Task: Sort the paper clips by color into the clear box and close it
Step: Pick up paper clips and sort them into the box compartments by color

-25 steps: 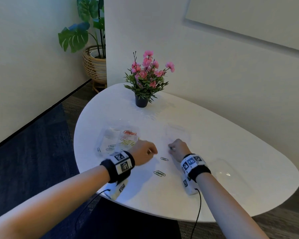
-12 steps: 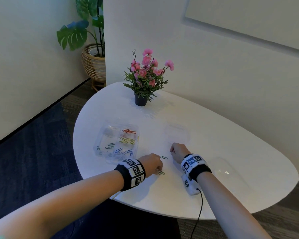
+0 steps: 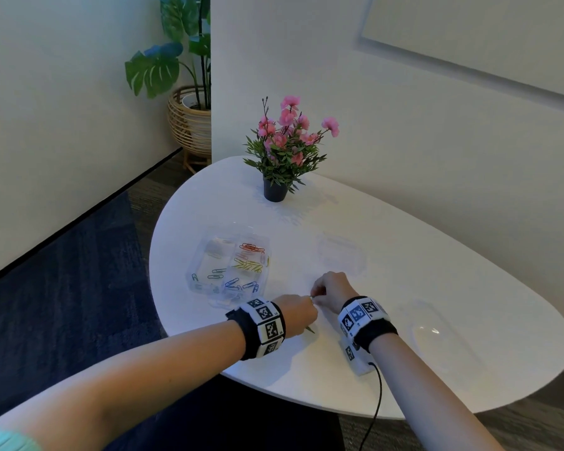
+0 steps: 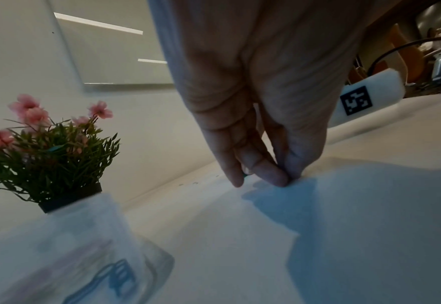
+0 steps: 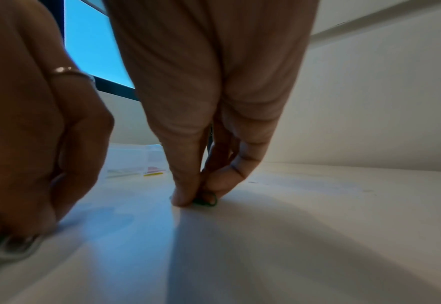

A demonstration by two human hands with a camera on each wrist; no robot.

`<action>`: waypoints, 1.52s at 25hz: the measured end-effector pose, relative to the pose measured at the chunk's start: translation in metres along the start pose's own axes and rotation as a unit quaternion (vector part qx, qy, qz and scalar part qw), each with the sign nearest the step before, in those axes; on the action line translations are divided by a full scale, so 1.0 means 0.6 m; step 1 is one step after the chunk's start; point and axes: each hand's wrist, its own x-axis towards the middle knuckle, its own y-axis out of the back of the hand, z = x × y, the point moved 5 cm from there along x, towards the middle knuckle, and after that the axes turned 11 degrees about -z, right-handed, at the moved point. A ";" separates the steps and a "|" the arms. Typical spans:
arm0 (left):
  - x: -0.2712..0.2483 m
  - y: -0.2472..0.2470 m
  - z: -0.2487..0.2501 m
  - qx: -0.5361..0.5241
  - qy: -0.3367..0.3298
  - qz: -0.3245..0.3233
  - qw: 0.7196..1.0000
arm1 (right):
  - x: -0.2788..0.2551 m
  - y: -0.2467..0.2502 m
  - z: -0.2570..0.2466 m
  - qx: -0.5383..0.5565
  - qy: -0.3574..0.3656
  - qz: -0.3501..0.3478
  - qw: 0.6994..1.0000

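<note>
Over at nine o'clock from your hands sits the clear box [image 3: 232, 265], lid off, with orange clips [image 3: 252, 247] and yellow clips [image 3: 249, 265] in its far cells and blue clips [image 3: 238, 283] nearer you; one clip [image 3: 194, 277] looks to lie at its left edge, though I can't tell whether it's in or out.

Moving right, your left hand [image 3: 295, 315] is down on the white table [image 3: 404, 288], fingers curled tight with fingertips [image 4: 271, 174] bunched at the surface. A sliver of green clip [image 3: 310, 329] shows at its near side, but whether you've actually got it pinched I can't tell.

Right beside it, almost touching, your right hand [image 3: 332, 291] has thumb and fingers [image 5: 188, 193] closed on a small green clip [image 5: 206, 202], pressed flat against the tabletop.

Further out toward two o'clock, the faint clear lid [image 3: 339, 252] waits well apart from the box.

Watch it now: I'd say those thin wire clips on a slick top will skate away if your fingertips slide instead of lifting an edge. Your hands are crowded, so one could knock the other's clip. And green needs its own cell; drop it short and it lands among the blues.
</note>
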 end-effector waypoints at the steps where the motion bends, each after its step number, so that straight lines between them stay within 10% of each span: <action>1: -0.001 0.002 -0.002 -0.005 0.003 0.004 1.000 | 0.001 0.000 0.000 0.000 -0.002 0.000 1.000; 9: -0.013 0.000 -0.047 -0.139 0.049 0.035 0.988 | 0.012 -0.029 0.010 -0.118 -0.036 -0.078 0.989; 18: -0.049 0.004 -0.106 -0.381 0.060 0.155 0.910 | 0.007 -0.066 0.030 -0.185 -0.052 -0.079 0.978; 23: -0.057 0.005 -0.122 -0.432 0.070 0.182 0.881 | -0.017 -0.031 0.024 0.088 -0.031 -0.025 0.995; 25: -0.063 0.010 -0.131 -0.435 0.079 0.196 0.875 | -0.022 -0.032 0.025 0.361 -0.022 -0.014 0.932; 27: -0.069 0.023 -0.132 -0.421 0.077 0.203 0.881 | -0.016 -0.052 0.016 0.586 -0.054 -0.037 0.808; 30: -0.073 0.042 -0.118 -0.354 0.063 0.204 0.911 | -0.002 -0.070 -0.034 0.726 -0.052 -0.126 0.675; 38: -0.105 0.036 -0.143 -0.418 0.070 0.290 0.858 | 0.006 -0.089 -0.085 0.773 -0.086 -0.200 0.596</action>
